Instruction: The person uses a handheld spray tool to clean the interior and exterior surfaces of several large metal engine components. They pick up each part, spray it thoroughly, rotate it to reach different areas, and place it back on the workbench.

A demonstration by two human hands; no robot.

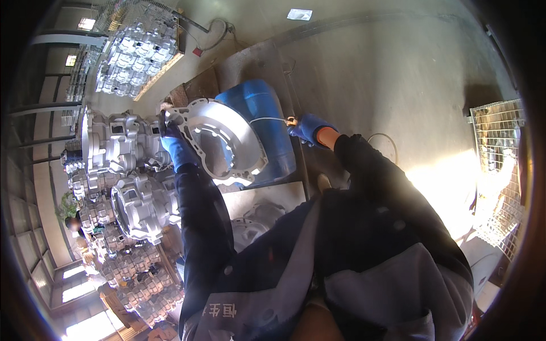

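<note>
Looking down, dark jacket sleeves are seen nearest, both forearms reaching away from the body. A large round silver cast-aluminium housing with a scalloped inner opening and bolt-hole flange (219,142) is held tilted on edge, resting against a blue plastic drum (263,122). Its upper-left rim is gripped by the blue-gloved left hand (173,142), fingers wrapped over the edge. A thin pale tool with a small orange piece at the grip (273,120) is clamped in the blue-gloved right hand (310,128), its tip laid toward the housing's upper right rim; exact contact cannot be told. The hands are kept well apart, one at each side of the housing. Just left of the left arm, more grey cast-metal housings (136,204) are stacked in rows. Farther off, another heap of silver castings (133,57) is seen at top left, and a wire mesh cage (500,153) at the right on the concrete floor (387,79).
</note>
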